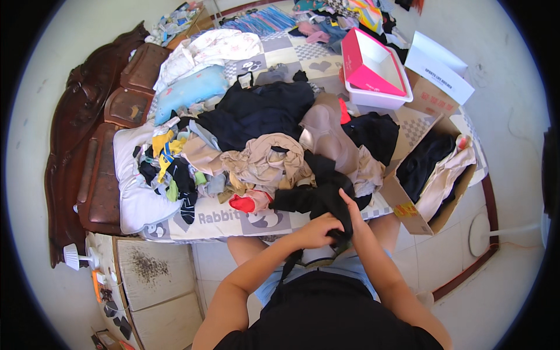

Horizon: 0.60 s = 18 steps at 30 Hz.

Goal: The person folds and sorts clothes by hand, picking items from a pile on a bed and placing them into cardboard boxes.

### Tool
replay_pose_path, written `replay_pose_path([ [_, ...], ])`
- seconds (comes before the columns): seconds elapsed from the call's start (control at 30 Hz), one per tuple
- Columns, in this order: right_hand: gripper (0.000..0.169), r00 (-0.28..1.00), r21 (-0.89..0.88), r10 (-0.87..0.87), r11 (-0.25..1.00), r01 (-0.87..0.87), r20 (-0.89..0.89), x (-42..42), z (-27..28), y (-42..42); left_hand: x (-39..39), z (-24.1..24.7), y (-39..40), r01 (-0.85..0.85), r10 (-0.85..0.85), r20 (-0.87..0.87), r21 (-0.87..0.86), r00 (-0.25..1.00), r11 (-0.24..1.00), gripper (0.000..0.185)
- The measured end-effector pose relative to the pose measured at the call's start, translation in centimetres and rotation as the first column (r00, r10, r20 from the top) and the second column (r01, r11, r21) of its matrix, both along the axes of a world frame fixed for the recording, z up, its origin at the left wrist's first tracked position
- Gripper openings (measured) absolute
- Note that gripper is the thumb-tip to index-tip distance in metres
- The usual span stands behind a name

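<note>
A black garment (329,192) is bunched between my two hands above my lap, and part of it rests on the near edge of the bed. My left hand (318,231) grips it from the left, fingers curled into the cloth. From the right, my right hand (351,210) holds its other side with the thumb laid along it. Just beyond lie a beige crumpled garment (262,159) and a beige bra top (328,131). A red and pink cloth piece (250,201) is left of the black garment. What kind of garment the black one is, I cannot tell.
An open cardboard box (407,214) with clothes stands at the bed's right edge. Behind it are a white bin (380,101) holding a pink box (359,65). Socks (179,175) pile beside a white pillow (144,210); hangers (262,22) lie at the far end. A cabinet (153,280) stands left.
</note>
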State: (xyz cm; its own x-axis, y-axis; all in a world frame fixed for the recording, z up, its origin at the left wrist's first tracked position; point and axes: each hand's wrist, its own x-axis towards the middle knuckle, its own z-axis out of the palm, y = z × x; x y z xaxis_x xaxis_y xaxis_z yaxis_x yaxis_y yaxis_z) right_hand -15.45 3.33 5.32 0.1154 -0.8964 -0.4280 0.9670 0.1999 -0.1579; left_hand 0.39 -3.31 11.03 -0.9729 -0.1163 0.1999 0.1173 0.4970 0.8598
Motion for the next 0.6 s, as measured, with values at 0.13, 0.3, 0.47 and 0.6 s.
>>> replay_pose_path([
  [0.13, 0.044, 0.988, 0.128, -0.127, 0.982, 0.137, -0.086, -0.3, -1.0, 0.7, 2.0, -2.7, -1.9, -0.193, 0.104, 0.177, 0.622, 0.979, 0.759, 0.024],
  [0.3, 0.036, 0.905, 0.128, -0.062, 0.984, 0.127, -0.421, -0.2, 1.8, 3.5, 3.6, -8.3, -4.5, -0.741, 0.502, 0.561, 0.6, 0.658, 0.301, 0.032],
  [0.47, 0.036, 0.312, 0.018, 0.219, 0.843, -0.537, -0.925, 2.1, 8.3, 4.3, 1.2, -7.7, -4.3, -0.572, 0.404, 0.482, 0.809, 0.777, 0.135, 0.066],
  [0.6, 0.029, -0.239, 0.188, 0.031, 0.719, -0.669, -0.97, 2.3, 8.7, 3.8, 0.0, -4.0, -4.3, -0.29, 0.231, 0.316, 0.947, 0.92, -0.139, 0.053],
])
